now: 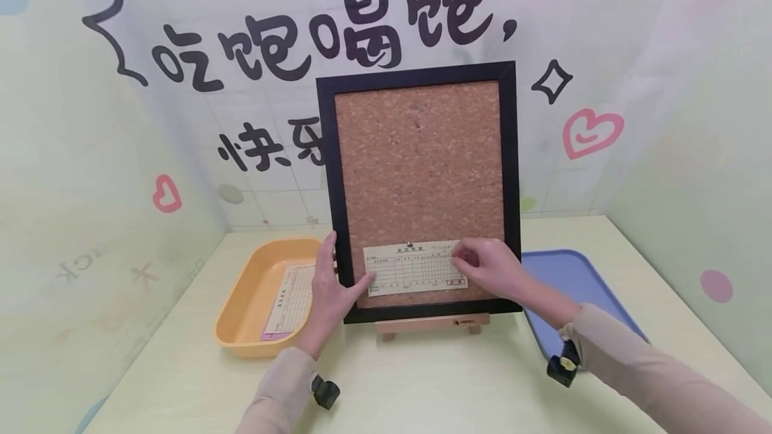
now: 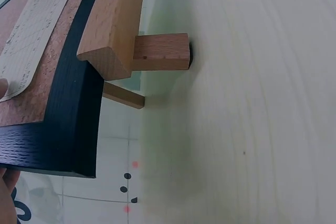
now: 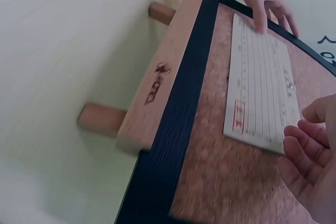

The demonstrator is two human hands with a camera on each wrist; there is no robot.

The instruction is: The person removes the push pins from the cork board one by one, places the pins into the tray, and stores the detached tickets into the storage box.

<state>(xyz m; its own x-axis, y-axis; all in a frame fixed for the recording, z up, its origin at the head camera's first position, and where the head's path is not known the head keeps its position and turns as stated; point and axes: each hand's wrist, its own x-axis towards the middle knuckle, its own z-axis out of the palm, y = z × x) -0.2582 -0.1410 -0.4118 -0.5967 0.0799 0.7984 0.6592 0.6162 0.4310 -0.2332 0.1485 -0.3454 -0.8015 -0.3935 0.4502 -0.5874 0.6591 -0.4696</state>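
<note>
A black-framed corkboard leans upright on a small wooden easel. Low on the cork lies a printed paper slip with a red stamp box; a small pin or clip shows at its upper middle. My left hand grips the board's left edge, thumb on the slip's left end, fingers behind the frame. Against the slip's right end, my right hand has curled fingers, thumb close to the index finger. In the right wrist view, this right hand touches the slip's corner; whether anything is pinched is hidden.
To the left, a yellow-orange tray contains another printed slip with a purple edge under it. A blue tray stands right of the board, partly behind the right arm. Behind rises a wall sheet with large black lettering.
</note>
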